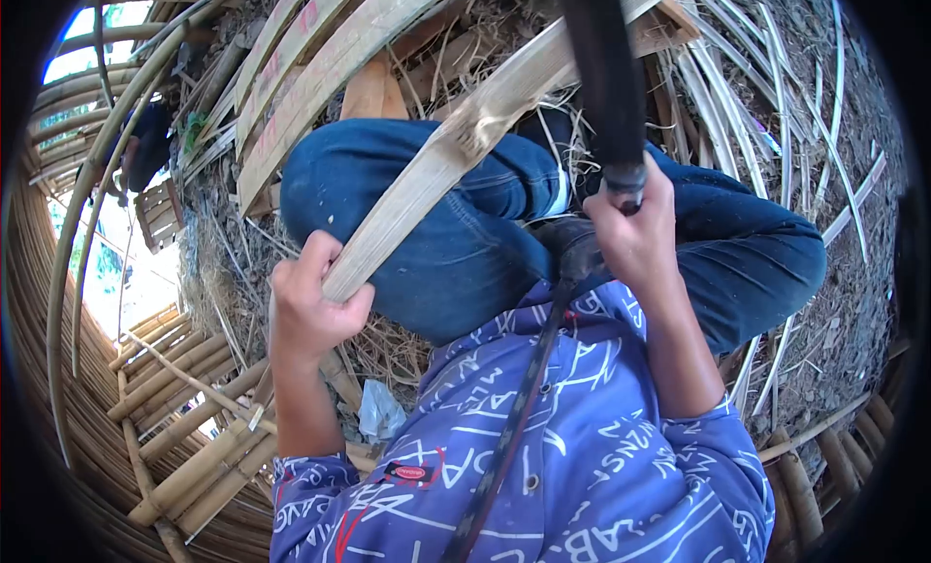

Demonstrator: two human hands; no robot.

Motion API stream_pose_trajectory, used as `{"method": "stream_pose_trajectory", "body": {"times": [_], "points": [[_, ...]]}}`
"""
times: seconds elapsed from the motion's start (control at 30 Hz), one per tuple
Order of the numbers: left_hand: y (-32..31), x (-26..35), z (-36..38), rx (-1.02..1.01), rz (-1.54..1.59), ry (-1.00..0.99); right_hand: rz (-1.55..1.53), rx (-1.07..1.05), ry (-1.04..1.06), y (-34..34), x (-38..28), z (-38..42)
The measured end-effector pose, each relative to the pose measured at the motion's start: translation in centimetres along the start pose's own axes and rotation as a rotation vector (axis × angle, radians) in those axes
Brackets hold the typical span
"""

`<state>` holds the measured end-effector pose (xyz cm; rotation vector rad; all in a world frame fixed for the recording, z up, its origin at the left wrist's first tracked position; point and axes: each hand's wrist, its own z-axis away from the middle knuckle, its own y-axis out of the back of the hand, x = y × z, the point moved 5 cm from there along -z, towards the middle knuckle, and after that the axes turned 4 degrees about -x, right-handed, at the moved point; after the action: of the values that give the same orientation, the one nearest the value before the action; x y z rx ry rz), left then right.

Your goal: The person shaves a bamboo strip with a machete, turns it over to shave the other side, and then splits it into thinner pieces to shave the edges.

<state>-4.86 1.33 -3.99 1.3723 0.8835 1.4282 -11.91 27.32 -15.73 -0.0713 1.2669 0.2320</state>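
My left hand (318, 296) is closed round the near end of a split bamboo slat (412, 194). The pale slat slants up and away to the right over my crossed legs in jeans (388, 262), with a knotty node partway along. In my right hand (638, 224), the fingers wrap the handle of a machete (603, 78). Its wide dark blade points away from me and overlaps the far part of the slat in this view. Most of the machete's handle is hidden inside my fist.
Several wide bamboo slats (335, 73) lie at the upper left, some with reddish marks. Thin bamboo strips (776, 97) litter the ground on the right. A clear plastic bag (381, 410) lies by my left forearm. Bamboo pole framework (199, 393) stands at the left.
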Motion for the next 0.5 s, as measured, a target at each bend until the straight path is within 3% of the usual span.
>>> {"method": "stream_pose_trajectory", "body": {"times": [0.07, 0.13, 0.23, 0.27, 0.33, 0.4, 0.47, 0.5], "points": [[0.0, 0.3, 0.0, 0.041, 0.008, -0.016, -0.035, -0.031, 0.16, -1.8, 0.2, 1.2], [0.1, -0.2, -0.1, 0.012, 0.022, 0.033, 0.062, -0.018, 0.153, -1.5, 0.1, 1.2], [0.0, -0.2, 0.3, 0.009, 0.028, 0.002, -0.071, -0.028, -0.059, -0.8, 0.6, 0.6], [-0.1, -0.1, 0.4, 0.018, 0.013, 0.012, -0.075, -0.036, -0.069, -1.4, 0.8, 1.1], [-0.1, 0.1, 0.0, 0.038, 0.004, -0.003, -0.027, -0.088, 0.1, -2.2, 0.3, 1.7], [-0.1, -0.3, 0.1, 0.021, 0.048, -0.003, 0.009, -0.031, 0.073, -0.5, 0.1, 0.6], [-0.2, -0.2, 0.3, 0.031, 0.032, 0.008, -0.149, -0.068, -0.117, -1.4, 1.0, 0.9], [-0.1, 0.0, 0.1, 0.048, 0.027, -0.008, -0.093, -0.08, -0.003, -2.1, 0.5, 1.4]]}}
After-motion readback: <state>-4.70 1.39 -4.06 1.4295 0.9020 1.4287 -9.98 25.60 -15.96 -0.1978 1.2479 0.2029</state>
